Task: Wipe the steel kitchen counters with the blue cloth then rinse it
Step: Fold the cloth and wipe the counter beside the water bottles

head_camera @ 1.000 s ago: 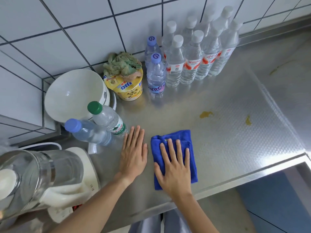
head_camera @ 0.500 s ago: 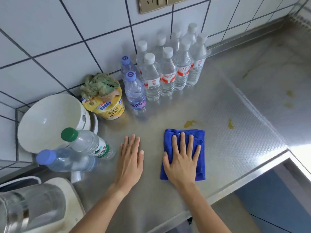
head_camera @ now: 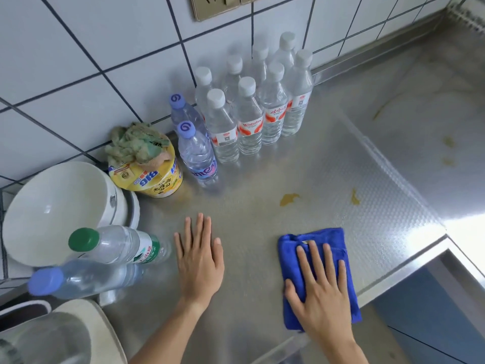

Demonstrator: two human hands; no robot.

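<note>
Nearest the person, the right hand [head_camera: 321, 290] lies flat on the folded blue cloth [head_camera: 315, 274], fingers straight and spread, pressing it onto the steel table [head_camera: 262, 232] close to the front edge; its grip is wide, nothing curled round the cloth. The left hand [head_camera: 199, 261] rests palm-down on bare steel beside it, well apart from the cloth, also wide and holding nothing, likely as a brace.

To do the wiping well, the person would probably keep the palm weight over the cloth so the fold does not roll, and push it away from the edge in overlapping passes.

Just beyond the cloth sits a yellowish stain [head_camera: 288, 198], with a second stain [head_camera: 354, 197] to its right; both look dried and may need firmer pressure or a repeat pass.

Farther back, the upright water bottles [head_camera: 249, 116] stand against the tiled wall, so strokes should stop short of them or they could topple.
</note>
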